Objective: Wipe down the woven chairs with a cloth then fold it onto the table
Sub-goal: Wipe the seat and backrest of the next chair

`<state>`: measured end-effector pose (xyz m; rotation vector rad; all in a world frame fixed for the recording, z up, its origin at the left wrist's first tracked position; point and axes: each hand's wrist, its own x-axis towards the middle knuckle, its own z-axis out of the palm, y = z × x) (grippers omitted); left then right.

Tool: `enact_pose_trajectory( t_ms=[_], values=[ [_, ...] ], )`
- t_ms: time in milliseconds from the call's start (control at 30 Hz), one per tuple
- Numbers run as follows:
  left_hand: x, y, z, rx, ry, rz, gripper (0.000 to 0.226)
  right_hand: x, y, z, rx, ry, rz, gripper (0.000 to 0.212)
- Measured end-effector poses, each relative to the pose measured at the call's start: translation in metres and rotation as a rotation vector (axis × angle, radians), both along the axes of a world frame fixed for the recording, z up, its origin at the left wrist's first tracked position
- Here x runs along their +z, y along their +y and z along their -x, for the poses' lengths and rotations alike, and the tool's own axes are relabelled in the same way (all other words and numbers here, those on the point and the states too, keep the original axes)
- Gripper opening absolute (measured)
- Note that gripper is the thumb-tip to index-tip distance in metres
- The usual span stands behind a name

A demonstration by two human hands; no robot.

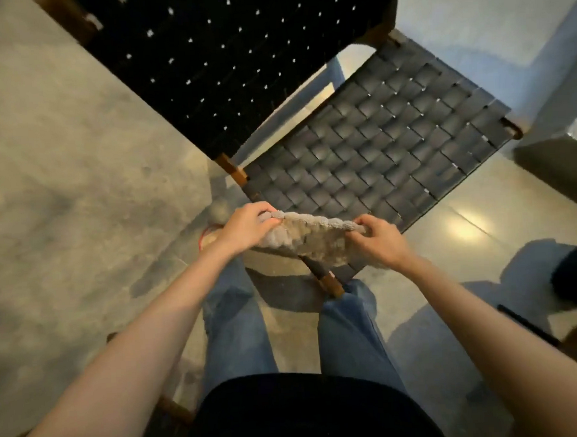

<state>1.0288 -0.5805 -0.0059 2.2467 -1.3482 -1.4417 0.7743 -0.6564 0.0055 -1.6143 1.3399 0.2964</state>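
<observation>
Glossy floor [465,207] around woven chair [377,145], hands stretching cloth [312,240] over seat's near edge

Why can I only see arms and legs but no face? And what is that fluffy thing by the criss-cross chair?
The camera sits on the person's head and looks down, so you see what they see: their own arms and blue jeans, but no face. This is the only picture. The left hand and the right hand each pinch one end of a fluffy grey-beige cloth, which is held stretched between them. It is over the near corner of a dark woven-strap chair, and I cannot tell whether it touches the seat. The chair's black woven back stands behind. Everything rests on a shiny pale stone floor.
</observation>
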Motion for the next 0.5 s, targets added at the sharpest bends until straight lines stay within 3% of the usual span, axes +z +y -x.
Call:
enact_pose_trajectory(
  t_ms=[133,267,500],
  values=[
    [-0.016,-0.028,-0.038,-0.029,-0.010,-0.037,0.027,-0.009,0.023,-0.039,-0.277,0.069,0.099,0.030],
    [-0.008,-0.048,-0.065,-0.165,0.122,0.058,0.029,-0.008,0.046,-0.077,-0.609,0.079,0.174,0.044],
    [0.008,-0.066,-0.065,-0.333,0.267,0.161,0.022,-0.001,0.085,-0.110,-1.089,-0.103,-0.069,0.034]
  ],
)
